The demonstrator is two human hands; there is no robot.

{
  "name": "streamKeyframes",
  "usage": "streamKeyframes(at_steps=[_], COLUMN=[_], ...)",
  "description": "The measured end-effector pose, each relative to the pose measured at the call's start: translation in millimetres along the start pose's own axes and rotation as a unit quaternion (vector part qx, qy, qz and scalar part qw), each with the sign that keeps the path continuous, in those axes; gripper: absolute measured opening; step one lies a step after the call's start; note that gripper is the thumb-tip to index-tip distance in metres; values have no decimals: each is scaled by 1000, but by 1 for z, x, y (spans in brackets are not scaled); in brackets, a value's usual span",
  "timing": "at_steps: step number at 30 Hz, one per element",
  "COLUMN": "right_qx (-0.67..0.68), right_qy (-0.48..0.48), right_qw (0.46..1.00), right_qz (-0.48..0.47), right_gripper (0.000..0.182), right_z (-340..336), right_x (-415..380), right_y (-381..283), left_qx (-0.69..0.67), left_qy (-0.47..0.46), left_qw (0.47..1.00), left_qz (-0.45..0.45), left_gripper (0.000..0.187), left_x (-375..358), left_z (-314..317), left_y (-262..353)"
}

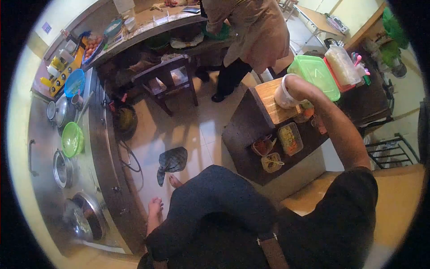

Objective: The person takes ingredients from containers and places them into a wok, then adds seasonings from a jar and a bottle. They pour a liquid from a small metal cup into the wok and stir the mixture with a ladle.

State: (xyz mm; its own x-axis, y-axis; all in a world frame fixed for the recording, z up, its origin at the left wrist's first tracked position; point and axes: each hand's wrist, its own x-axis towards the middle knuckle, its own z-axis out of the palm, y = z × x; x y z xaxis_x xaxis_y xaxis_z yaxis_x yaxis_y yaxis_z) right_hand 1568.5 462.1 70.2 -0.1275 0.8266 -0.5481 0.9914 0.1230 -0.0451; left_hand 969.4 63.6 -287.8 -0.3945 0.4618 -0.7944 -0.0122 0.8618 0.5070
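My right hand [296,86] reaches into a white plastic tub [282,95]; its fingers are hidden inside. The tub is tilted on a wooden board [265,93] at the dark table's corner. Beside it lies a large light-green lidded box [316,74]. Nearer to me on the table are a clear container of chopped food [290,139], a small container with red contents [262,145] and another small tub with a spoon [271,163]. My left hand [155,206] hangs low by my side, fingers loosely bent and apart, with nothing in it.
A steel stove counter [89,175] runs along the left with a green colander [72,140], pots and a wok [85,219]. A dark chair [163,80] and a dark cloth [172,160] are on the floor side. Another person [255,36] stands at the far counter.
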Motion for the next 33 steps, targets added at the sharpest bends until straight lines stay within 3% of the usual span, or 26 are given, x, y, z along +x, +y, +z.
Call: streamKeyframes(at_steps=[4, 6, 9, 12, 14, 15, 20, 23, 24, 26, 28, 32, 33], right_qx=[16, 4, -26, -35, -76, -52, 90, 64, 113, 207, 180, 260, 109], right_qy=[51, 80, 100, 66, 73, 83, 87, 56, 70, 94, 95, 129, 167], right_qw=[999, 996, 992, 994, 992, 993, 988, 991, 985, 966, 973, 949, 975], right_qz=[0, -49, -74, -79, -72, -66, -88, -99, -107, -124, -106, -121, -95], right_gripper=[21, 21, 16, 14, 12, 12, 13, 8, 9, 14, 18, 26, 33], right_z=[-5, 6, 17, 10, 3, 0, -24, -22, -21, -19, -31, -63, -73], right_x=[-8, 3, 9, 0, -10, -12, -38, -34, -34, -35, -45, -77, -84], right_y=[8, 24, 27, 18, 12, 13, 14, 21, 25, 32, 33, 19, 9], left_qx=[-21, -31, 55, -34, -72, -92, -86, -72, -47, -2, 36, 9, 12], left_qy=[12, 4, 6, 13, 0, -7, -7, -3, -6, 6, 40, 49, 49], left_qw=[999, 999, 998, 999, 997, 995, 996, 997, 998, 999, 999, 999, 999], left_qz=[35, 39, 25, -38, 7, 30, -35, -42, -48, -40, -6, -3, -6], left_gripper=[45, 45, 43, 40, 39, 39, 38, 39, 39, 38, 37, 32, 29], left_x=[7, 10, -30, -5, 41, 39, 38, 28, 26, -12, -54, -12, 3], left_z=[-2, -2, 7, 5, -4, -2, -9, -11, -12, -4, 4, -16, -23], left_y=[16, 11, 31, -24, -87, -90, -114, -107, -97, -48, 4, -22, -39])
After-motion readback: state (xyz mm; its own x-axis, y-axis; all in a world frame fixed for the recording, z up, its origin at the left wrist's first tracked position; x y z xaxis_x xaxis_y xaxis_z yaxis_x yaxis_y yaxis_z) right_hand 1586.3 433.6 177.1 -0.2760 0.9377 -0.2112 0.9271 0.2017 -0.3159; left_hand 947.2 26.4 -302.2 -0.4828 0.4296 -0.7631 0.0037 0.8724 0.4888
